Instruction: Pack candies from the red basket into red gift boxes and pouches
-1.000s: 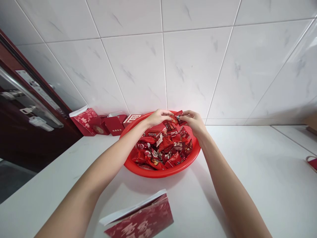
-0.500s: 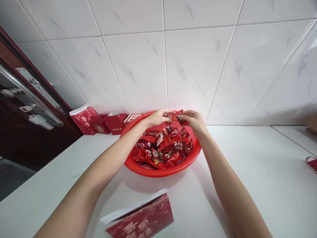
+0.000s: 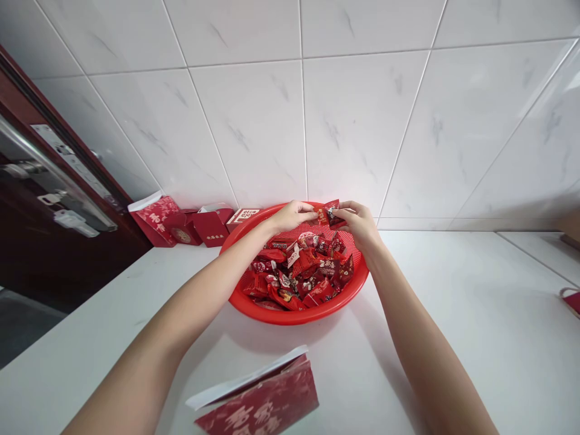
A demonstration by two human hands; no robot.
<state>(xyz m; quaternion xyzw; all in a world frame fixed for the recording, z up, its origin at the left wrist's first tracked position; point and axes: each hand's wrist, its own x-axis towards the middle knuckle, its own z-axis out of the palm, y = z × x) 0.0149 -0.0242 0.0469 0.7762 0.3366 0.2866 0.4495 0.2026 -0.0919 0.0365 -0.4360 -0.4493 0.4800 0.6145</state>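
Note:
A round red plastic basket (image 3: 296, 315) with mesh sides holds a heap of red-wrapped candies (image 3: 303, 266). Over its far part, my right hand (image 3: 357, 222) pinches a dark red candy packet (image 3: 333, 212). My left hand (image 3: 293, 216) is closed at the fingertips on an orange-red candy packet (image 3: 322, 216), right beside the other one. Nearer to me, between my forearms, an open red paper bag (image 3: 267, 399) with pale lettering stands on the white table (image 3: 362, 362).
Against the tiled wall (image 3: 244, 121) at the left are a red bag (image 3: 156, 219) and several small red boxes (image 3: 212, 226). A dark red door (image 3: 40, 241) with keys is at far left. Part of a red item (image 3: 573, 300) shows at the right edge.
Both packets have shifted slightly, and more of the orange-red one shows between my hands. The basket and the paper bag have stayed in place.

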